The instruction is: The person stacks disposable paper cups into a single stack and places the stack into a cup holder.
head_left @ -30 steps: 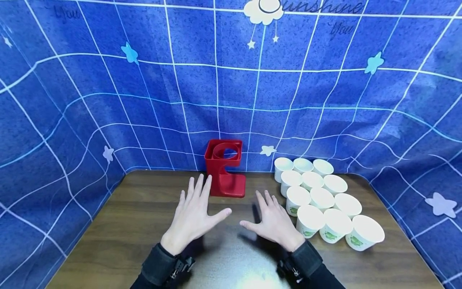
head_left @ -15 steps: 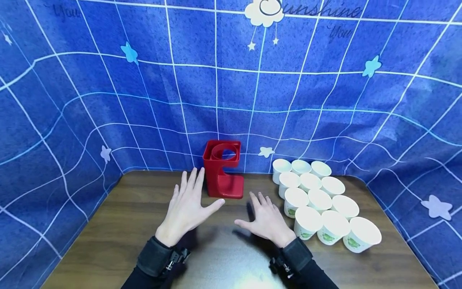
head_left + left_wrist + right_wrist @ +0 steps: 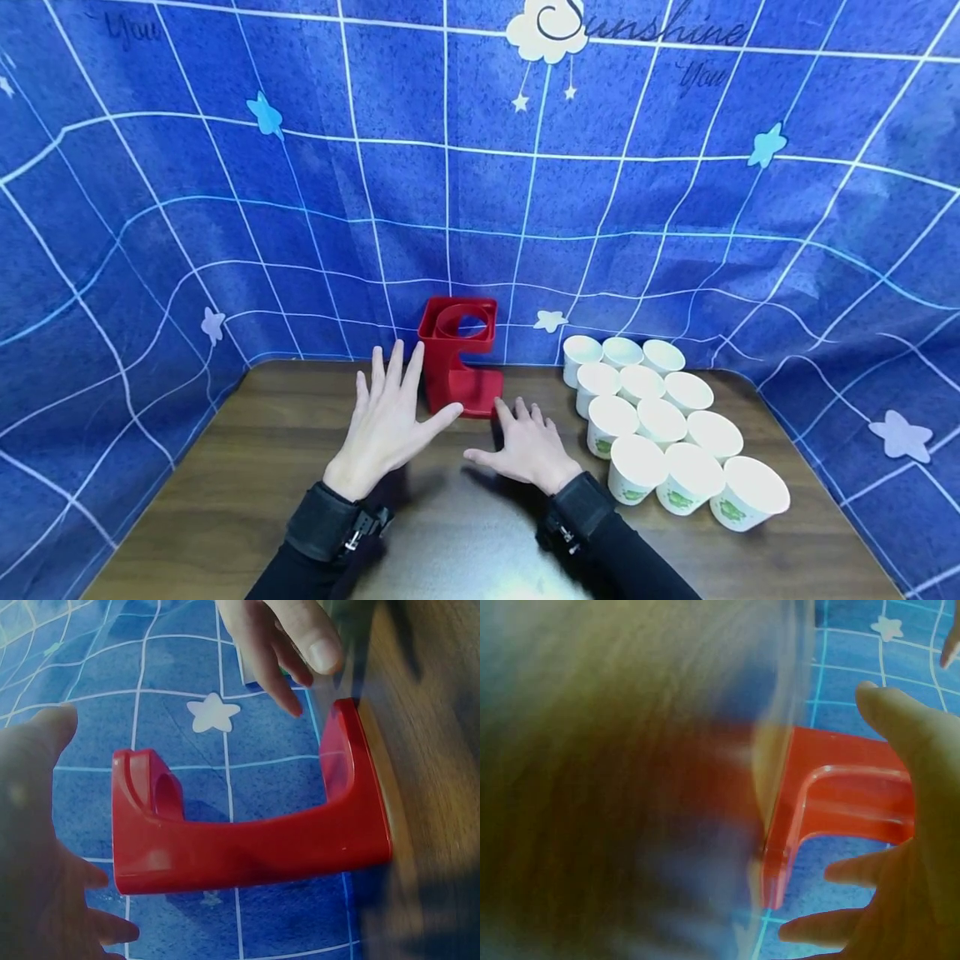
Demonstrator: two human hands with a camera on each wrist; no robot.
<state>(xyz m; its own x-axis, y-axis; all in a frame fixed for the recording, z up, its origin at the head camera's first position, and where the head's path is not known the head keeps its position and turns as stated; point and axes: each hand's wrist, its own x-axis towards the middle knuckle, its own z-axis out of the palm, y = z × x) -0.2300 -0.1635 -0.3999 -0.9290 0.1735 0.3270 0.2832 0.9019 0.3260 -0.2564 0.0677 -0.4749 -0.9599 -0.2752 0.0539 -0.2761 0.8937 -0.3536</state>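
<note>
A red plastic stand (image 3: 442, 367) with a ring-shaped opening on top and a flat base is at the back of the table. My left hand (image 3: 386, 433) hovers at its left side, fingers straight and spread, fingertips overlapping the stand's edge in the head view. Lower and to the right, my right hand (image 3: 525, 446) reaches with extended fingers, the index fingertip right at the base's front corner. In the left wrist view the red stand (image 3: 247, 855) shows as a C shape between both hands. The right wrist view has the stand (image 3: 855, 757) beyond the right thumb. Both hands hold nothing.
Several white paper cups (image 3: 660, 421) with green prints stand in close rows on the right of the wooden table (image 3: 247, 467), beside my right forearm. A blue cloth (image 3: 405, 192) with white grid lines and stars hangs behind and around the table.
My right hand has moved left, away from the cups and up to the stand's base. The left hand has shifted slightly left and forward, beside the stand. The stand and cups stay in place.
</note>
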